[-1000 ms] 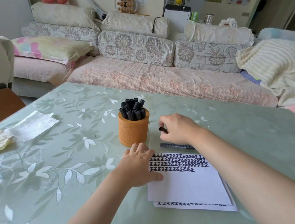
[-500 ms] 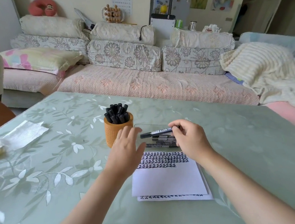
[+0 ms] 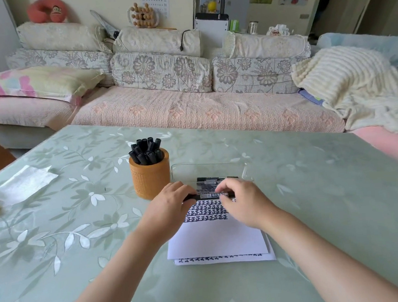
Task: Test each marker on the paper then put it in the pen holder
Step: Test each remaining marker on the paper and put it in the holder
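Note:
A black marker (image 3: 212, 195) lies level between both hands, just above the top edge of the white paper (image 3: 218, 240). My left hand (image 3: 168, 207) pinches its left end, where the cap is. My right hand (image 3: 241, 201) grips the barrel at the right. The paper carries rows of black test marks (image 3: 206, 211) near its top. An orange pen holder (image 3: 150, 177) full of black markers stands left of the hands. A clear tray (image 3: 206, 168) behind the hands holds a few more markers (image 3: 210, 182).
A second marked sheet (image 3: 225, 259) sticks out under the top paper. White tissue (image 3: 23, 183) lies at the table's left side. A sofa with cushions and a blanket runs behind the green floral table (image 3: 328, 200).
My right hand lifted a marker out of the tray and brought it toward me. My left hand left the paper and closed on the marker's left end.

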`<state>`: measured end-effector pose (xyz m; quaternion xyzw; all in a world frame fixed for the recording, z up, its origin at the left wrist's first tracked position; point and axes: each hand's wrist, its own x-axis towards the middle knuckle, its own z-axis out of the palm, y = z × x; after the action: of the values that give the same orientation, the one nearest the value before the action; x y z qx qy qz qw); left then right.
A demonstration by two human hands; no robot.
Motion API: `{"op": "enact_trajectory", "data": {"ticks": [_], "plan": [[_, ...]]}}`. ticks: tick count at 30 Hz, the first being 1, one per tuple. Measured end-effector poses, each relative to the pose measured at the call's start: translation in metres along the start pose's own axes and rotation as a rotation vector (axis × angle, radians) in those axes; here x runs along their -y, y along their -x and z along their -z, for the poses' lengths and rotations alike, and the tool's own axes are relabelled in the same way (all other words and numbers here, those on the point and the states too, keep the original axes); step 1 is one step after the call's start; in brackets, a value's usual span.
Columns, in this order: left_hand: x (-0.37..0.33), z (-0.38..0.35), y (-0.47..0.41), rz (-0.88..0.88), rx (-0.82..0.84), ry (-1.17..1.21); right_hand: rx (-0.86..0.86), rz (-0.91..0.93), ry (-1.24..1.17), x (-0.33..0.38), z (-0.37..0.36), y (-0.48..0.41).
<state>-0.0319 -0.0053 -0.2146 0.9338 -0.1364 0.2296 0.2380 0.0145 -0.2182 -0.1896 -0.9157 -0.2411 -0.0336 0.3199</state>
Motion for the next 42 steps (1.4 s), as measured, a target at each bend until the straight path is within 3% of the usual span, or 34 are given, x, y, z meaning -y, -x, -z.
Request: {"op": "enact_trajectory", "data": {"ticks": [5,16,27,32,35,42], "plan": [[-0.006,-0.007,0.003,-0.061,0.026,0.050,0.160,0.161,0.258,0.005,-0.007,0.001],[0.002,-0.013,0.008,-0.162,0.138,-0.056,0.261,0.142,0.222,-0.010,-0.018,0.009],[0.003,-0.005,-0.005,0.045,0.275,0.119,-0.070,0.486,0.416,-0.020,-0.018,0.000],[0.008,0.003,-0.007,-0.197,0.185,-0.006,0.089,0.277,0.259,-0.013,-0.016,0.001],[0.007,0.004,-0.007,-0.239,0.161,-0.040,0.177,0.178,0.122,-0.014,-0.014,0.000],[0.008,0.001,-0.005,0.044,0.293,0.138,0.005,0.427,0.290,-0.018,-0.015,-0.002]]}}
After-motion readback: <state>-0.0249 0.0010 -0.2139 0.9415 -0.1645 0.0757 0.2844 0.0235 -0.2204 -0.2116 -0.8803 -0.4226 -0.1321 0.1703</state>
